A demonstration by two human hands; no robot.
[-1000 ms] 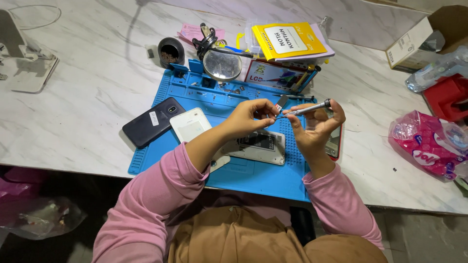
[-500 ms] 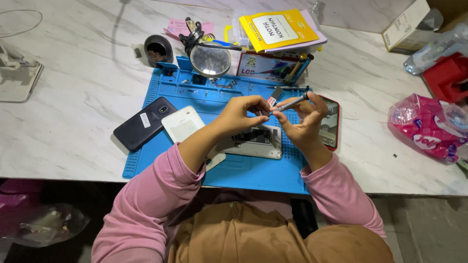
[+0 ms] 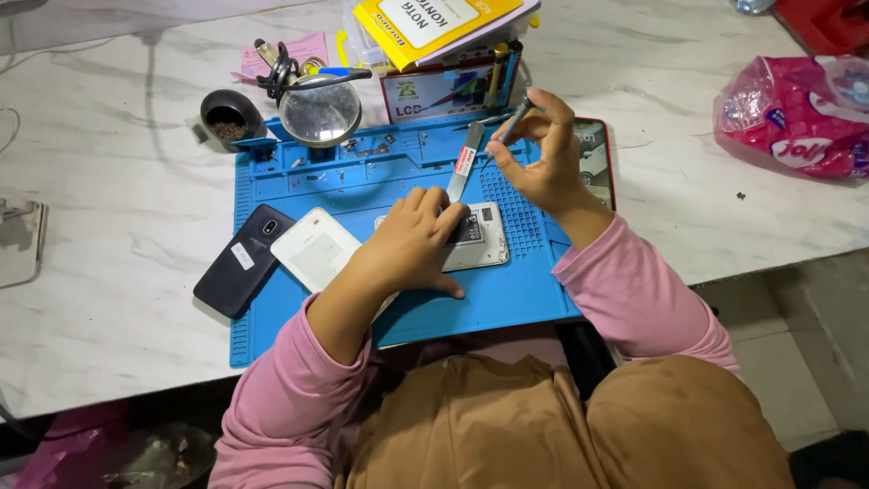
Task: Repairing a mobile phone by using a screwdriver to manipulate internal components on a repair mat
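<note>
My left hand (image 3: 407, 246) lies on an opened white phone (image 3: 484, 240) with its insides showing, and holds it down on the blue work mat (image 3: 507, 294). My right hand (image 3: 543, 163) is raised just beyond it, pinching a thin dark screwdriver (image 3: 518, 116) that points up and away. Silver tweezers (image 3: 465, 163) with a red label run between the two hands, their lower end at my left fingertips. I cannot tell whether those fingers grip them.
On the mat's left lie a dark phone (image 3: 243, 263) and a white back cover (image 3: 317, 246). A red-edged phone (image 3: 596, 158) sits under my right hand. Behind are a magnifying glass (image 3: 319, 110), a black cup (image 3: 226, 113), a yellow book (image 3: 434, 23), and a pink bag (image 3: 797, 113).
My hands have parted. The left came down onto the opened phone, and the right pulled back with the screwdriver. The camera moved closer.
</note>
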